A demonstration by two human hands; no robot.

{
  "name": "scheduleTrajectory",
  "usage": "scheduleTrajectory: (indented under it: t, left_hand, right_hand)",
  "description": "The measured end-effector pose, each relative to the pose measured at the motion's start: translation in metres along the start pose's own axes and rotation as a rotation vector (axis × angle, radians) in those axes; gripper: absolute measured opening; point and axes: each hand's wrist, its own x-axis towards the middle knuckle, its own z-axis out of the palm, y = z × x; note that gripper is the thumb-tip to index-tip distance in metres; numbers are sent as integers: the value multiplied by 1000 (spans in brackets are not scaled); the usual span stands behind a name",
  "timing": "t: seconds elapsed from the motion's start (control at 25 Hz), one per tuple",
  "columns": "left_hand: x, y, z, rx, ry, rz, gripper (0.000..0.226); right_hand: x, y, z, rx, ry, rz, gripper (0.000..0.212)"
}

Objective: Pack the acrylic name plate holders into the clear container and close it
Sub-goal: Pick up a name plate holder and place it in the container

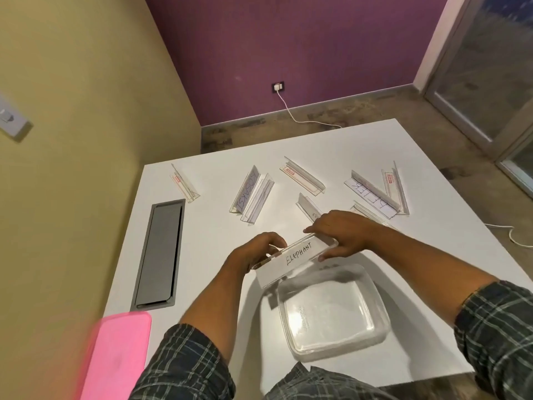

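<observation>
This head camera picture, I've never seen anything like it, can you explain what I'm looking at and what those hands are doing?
There is no machine here. A person wears a camera on the head, so you look down at their own two arms over a white table. The left hand and right hand together hold a clear name plate holder with a card reading ELEPHANT, just above an open, empty clear container. More holders lie scattered farther back, one reading KOSAKSI. A pink lid sits at the near left corner, beside a grey cable hatch set into the table.
</observation>
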Motion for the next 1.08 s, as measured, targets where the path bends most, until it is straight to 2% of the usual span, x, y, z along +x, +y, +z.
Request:
scheduleTrajectory:
  t: [0.12,0.2,0.32,0.4,0.48,0.64,0.76,0.88,1.08]
  left_hand:
    - [1,-3,26,62,-119,22,15]
    - [-4,-4,43,152,-183,50,26]
    - [-11,-10,64,473,-248,79,41]
    - [-12,-17,75,702,-224,100,49]
    - [-14,-26,85,827,-192,114,53]
    - [-14,-49,101,1085,-129,245,42]
    - [-11,-73,105,1131,-36,323,35]
    - [-6,-89,105,1161,29,345,33]
    - [4,-111,105,1240,111,358,31]
  right_hand:
    - [-27,-2,-3,37,-2,-41,71]
    - [-47,-5,0,43,8,-63,67]
    - [-75,-15,11,58,-13,-50,62]
    - [-86,-24,20,57,-20,-42,59]
    - [-92,-33,30,26,-24,-45,59]
    - [-96,-47,50,-59,-109,18,60]
    - [-90,-55,59,-106,-239,122,54]
    - [-79,-66,66,-137,-299,184,45]
    - [-68,-86,88,-109,-386,351,43]
